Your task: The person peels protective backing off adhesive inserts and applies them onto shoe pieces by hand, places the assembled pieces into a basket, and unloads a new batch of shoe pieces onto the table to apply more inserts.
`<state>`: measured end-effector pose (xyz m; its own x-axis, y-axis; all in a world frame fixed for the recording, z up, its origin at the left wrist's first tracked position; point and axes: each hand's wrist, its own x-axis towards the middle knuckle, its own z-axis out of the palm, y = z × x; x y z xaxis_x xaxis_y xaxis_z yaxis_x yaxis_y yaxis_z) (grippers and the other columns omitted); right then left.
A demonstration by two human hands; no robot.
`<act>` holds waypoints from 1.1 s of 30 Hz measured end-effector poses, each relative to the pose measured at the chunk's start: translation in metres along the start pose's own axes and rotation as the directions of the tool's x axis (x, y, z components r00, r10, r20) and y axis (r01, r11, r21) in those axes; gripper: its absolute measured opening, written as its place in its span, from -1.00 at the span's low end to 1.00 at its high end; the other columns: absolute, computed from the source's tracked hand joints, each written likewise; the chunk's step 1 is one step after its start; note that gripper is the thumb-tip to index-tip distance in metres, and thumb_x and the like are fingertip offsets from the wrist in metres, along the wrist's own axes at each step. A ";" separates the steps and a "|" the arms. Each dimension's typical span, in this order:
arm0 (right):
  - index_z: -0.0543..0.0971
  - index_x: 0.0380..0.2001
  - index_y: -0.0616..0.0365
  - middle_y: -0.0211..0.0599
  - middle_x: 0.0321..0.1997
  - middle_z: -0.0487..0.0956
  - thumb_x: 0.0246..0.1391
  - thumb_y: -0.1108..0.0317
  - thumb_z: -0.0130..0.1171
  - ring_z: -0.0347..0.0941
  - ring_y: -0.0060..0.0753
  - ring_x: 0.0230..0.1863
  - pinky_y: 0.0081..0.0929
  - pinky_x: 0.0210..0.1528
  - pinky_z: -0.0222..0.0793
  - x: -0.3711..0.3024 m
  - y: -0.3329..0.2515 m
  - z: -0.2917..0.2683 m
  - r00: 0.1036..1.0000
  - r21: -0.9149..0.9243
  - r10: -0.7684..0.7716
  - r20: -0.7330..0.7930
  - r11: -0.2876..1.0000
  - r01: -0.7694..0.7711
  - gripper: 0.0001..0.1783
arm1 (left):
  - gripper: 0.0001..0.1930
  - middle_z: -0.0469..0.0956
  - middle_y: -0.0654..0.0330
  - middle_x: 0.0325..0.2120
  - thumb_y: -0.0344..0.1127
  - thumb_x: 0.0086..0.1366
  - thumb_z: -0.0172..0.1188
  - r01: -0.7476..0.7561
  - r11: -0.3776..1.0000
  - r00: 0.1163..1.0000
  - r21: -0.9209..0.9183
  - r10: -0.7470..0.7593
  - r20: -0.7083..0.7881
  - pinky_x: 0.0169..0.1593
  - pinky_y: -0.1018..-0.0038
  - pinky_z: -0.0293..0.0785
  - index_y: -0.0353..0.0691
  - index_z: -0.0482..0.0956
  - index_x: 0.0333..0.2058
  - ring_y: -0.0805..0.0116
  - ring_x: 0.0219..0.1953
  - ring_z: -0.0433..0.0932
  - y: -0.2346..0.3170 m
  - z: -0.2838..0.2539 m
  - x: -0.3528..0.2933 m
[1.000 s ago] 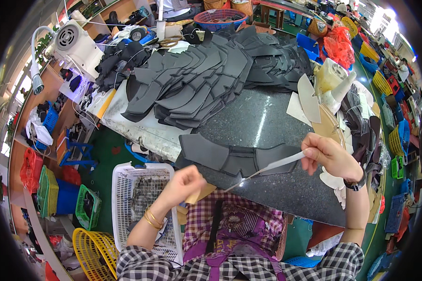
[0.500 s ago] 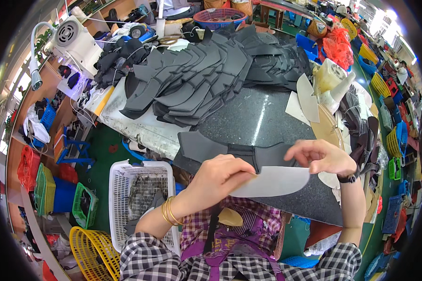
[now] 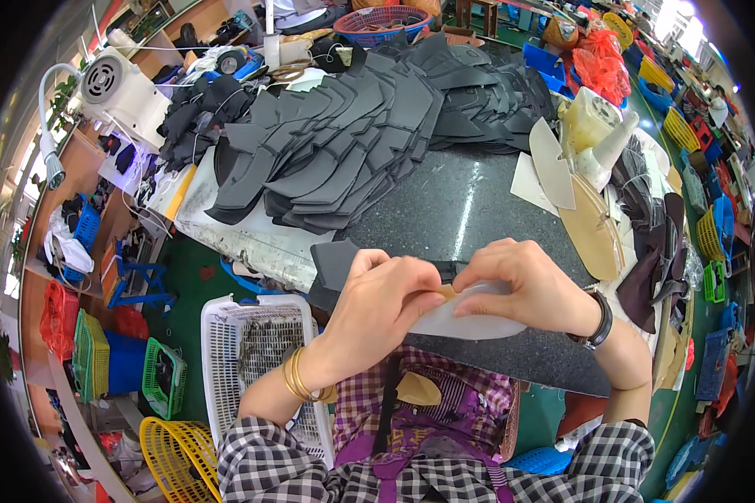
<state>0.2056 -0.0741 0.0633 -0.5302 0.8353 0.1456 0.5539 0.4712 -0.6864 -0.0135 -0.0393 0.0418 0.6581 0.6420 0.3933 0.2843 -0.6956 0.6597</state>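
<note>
Taking the table (image 3: 428, 201) as landmark, we see a heap of grey cut pieces (image 3: 344, 142) across its far side and a white basket (image 3: 213, 360) off its near left. Left hand (image 3: 380, 303) and right hand (image 3: 528, 283) are above the table's near edge, both grips narrow, pinching one pale sheet (image 3: 476, 327); we place that sheet over the near edge too.

Behind the left hand (image 3: 377, 306), gold-coloured bangles (image 3: 294, 375) are worn; behind the right hand (image 3: 528, 289), a dark-strapped watch (image 3: 601, 325); farther back, black-and-white checked sleeves (image 3: 268, 469).
</note>
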 end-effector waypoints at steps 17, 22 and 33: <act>0.57 -0.45 0.13 -0.40 -0.49 0.50 -0.16 0.37 0.32 0.43 -0.30 -0.45 -0.42 -0.31 0.28 0.000 -0.003 0.032 0.891 -0.244 -0.198 -0.408 0.964 0.103 -0.84 | -0.88 0.61 0.11 -0.34 -0.61 0.02 0.18 -0.228 0.972 0.956 -0.052 0.213 -0.204 -0.19 0.36 0.50 -0.34 0.59 -0.42 0.19 -0.33 0.60 -0.015 0.015 0.012; 0.57 -0.43 0.22 -0.36 -0.50 0.55 -0.08 0.32 0.32 0.46 -0.50 -0.45 -0.56 -0.34 0.33 -0.006 -0.008 0.019 0.959 0.208 0.191 -0.211 0.967 -0.146 -0.80 | -0.93 0.58 0.13 -0.37 -0.45 0.24 0.07 0.287 0.402 0.910 -0.869 -0.398 0.117 -0.05 0.34 0.44 -0.29 0.52 -0.35 0.18 -0.15 0.53 -0.027 0.010 -0.005; 0.61 -0.36 0.23 -0.50 -0.43 0.58 0.08 0.26 0.23 0.44 -0.76 -0.45 -0.73 -0.40 0.34 -0.041 0.020 0.009 0.808 0.723 0.498 0.316 0.424 -0.545 -0.78 | -0.75 0.49 0.14 -0.45 -0.22 0.15 0.24 0.356 0.934 0.681 0.032 -0.283 0.675 -0.19 0.32 0.41 -0.21 0.44 -0.28 0.33 -0.23 0.47 -0.042 -0.001 -0.108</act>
<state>0.2323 -0.1012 0.0372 -0.3553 0.8197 -0.4493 0.0593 -0.4599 -0.8860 -0.0970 -0.0786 -0.0280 0.8385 0.4168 -0.3509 0.5222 -0.4309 0.7360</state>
